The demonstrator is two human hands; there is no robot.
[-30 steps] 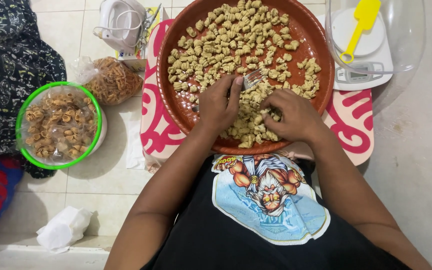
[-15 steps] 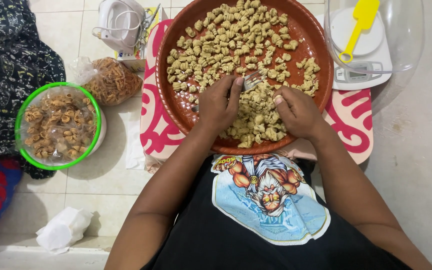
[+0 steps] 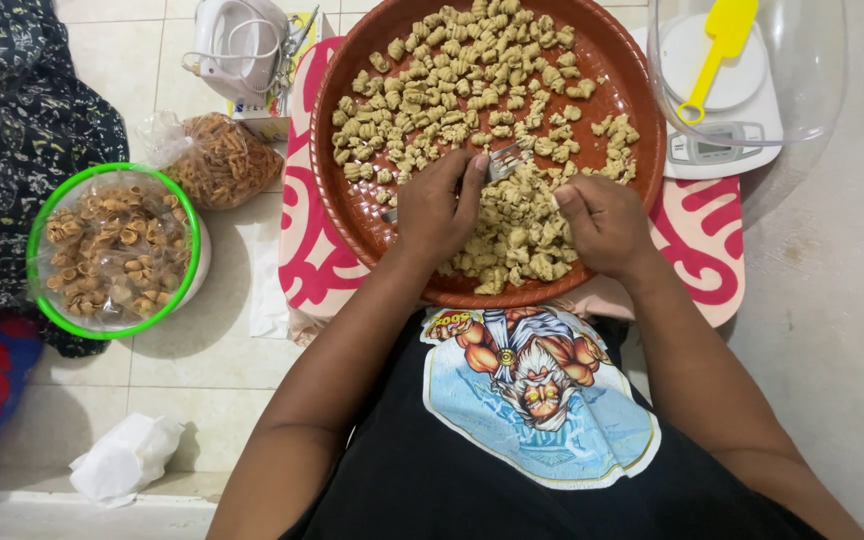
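Step in hand: shaping dough pieces (image 3: 512,235) in the round brown tray (image 3: 352,215). Left hand (image 3: 439,208) clasps a fork (image 3: 501,160); right hand (image 3: 602,222) pinches a piece. Next move likely calls for pressing it on the fork tines.

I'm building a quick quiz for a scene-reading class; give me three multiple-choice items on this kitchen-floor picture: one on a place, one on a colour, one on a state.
1. Where is the yellow spatula?
A. on the white scale
B. in the green-rimmed bowl
C. on the round tray

2. What colour is the round tray that holds the dough pieces?
A. blue
B. reddish brown
C. white

3. What is the left hand doing?
A. resting on the floor
B. holding a fork over the tray
C. lifting the bag of snacks

Answers: 1 A, it lies across the white scale, under a clear cover. 2 B, its rim and base are reddish brown. 3 B, the fork tines stick out past its fingers.
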